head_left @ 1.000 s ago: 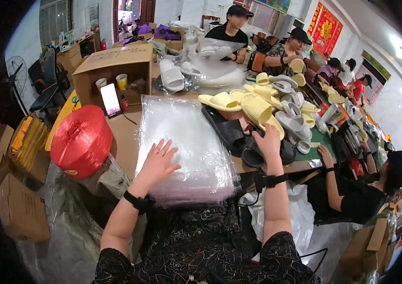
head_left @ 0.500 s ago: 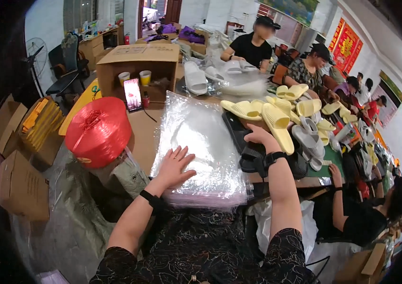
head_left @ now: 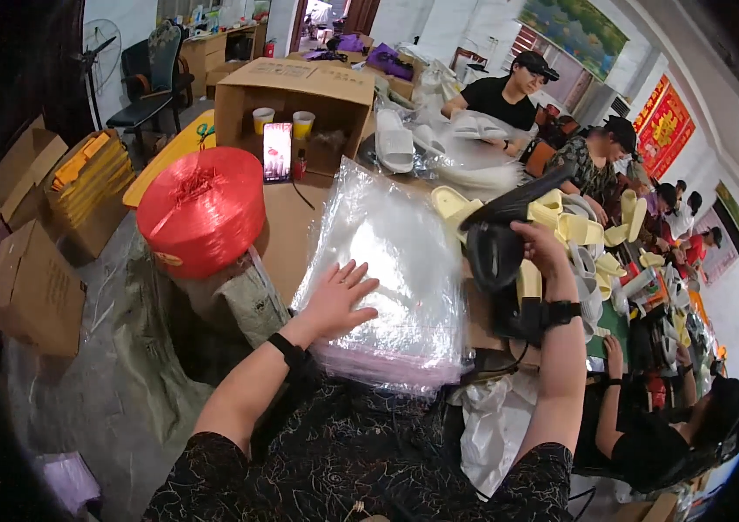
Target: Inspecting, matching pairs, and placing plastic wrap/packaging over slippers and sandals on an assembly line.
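My left hand (head_left: 339,298) lies flat, fingers spread, on a stack of clear plastic bags (head_left: 391,252) on the brown table. My right hand (head_left: 539,246) is raised and grips a pair of black slippers (head_left: 500,235), lifted off the table. Just behind them lies a heap of yellow slippers (head_left: 561,222). More black slippers (head_left: 508,317) sit under my right wrist.
A large red spool of twine (head_left: 202,207) stands at the left of the bags. Behind it are an open cardboard box (head_left: 295,96) with cups and a phone. Several people sit along the table's right side. Cardboard boxes (head_left: 34,287) stand on the floor at left.
My right hand has lifted black slippers off the pile. My left hand has stayed flat on the bags. The head has turned, shifting the view.
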### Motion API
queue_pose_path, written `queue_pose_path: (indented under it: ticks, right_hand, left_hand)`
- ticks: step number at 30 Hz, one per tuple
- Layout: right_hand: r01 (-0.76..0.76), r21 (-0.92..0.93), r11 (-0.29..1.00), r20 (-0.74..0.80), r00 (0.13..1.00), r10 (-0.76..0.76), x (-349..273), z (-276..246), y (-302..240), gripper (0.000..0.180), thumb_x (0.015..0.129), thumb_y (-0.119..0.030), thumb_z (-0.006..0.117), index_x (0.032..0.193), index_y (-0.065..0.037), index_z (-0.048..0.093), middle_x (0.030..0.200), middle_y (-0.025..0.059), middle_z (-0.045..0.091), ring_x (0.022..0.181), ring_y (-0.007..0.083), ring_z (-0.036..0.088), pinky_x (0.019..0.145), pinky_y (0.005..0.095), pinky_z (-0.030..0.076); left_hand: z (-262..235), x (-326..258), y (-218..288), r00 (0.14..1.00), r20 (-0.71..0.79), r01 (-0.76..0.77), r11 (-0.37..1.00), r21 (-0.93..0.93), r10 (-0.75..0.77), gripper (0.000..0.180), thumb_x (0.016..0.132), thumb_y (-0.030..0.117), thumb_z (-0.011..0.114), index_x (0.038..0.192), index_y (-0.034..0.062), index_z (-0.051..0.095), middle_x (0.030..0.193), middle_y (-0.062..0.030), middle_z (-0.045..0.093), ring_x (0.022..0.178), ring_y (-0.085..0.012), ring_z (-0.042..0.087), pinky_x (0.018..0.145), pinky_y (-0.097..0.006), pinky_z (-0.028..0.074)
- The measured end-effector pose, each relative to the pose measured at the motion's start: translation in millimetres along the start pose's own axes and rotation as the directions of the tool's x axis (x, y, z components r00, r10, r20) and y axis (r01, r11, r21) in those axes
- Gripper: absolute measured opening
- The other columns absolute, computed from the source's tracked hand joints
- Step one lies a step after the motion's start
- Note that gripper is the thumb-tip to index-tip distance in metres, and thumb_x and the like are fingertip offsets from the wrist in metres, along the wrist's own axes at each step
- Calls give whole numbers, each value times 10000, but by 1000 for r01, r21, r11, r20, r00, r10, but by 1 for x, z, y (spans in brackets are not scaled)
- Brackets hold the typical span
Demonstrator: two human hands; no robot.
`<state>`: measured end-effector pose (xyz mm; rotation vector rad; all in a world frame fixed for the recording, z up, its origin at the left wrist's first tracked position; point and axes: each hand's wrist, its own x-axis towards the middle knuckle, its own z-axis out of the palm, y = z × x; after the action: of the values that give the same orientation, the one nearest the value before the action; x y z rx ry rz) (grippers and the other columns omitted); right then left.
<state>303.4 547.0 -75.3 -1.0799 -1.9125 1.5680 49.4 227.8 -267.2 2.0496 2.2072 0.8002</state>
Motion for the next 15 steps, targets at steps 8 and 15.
queue_pose_path:
  ticks: [8, 15]
  right_hand:
    - [9, 728, 686, 221, 943, -248, -64, 63, -55, 209, 964, -117, 528, 1050, 42, 633, 1003, 134, 714, 912, 220, 676, 842, 330, 521]
    - [-207, 793, 574, 300, 951, -72, -6, 145, 9, 69, 911, -74, 597, 863, -27, 584, 702, 10, 563, 623, 109, 551, 624, 211, 470]
  left_hand:
    - [2, 1, -2, 1000, -9, -3, 999, 40, 3, 666, 890, 562, 550, 1417, 159, 484, 1545, -170, 323, 1446, -359, 242, 1180, -496, 153]
    - [6, 9, 4, 999, -27, -39, 998, 50, 40, 651, 887, 567, 542, 1401, 168, 503, 1529, -164, 353, 1432, -366, 271, 1171, -506, 171]
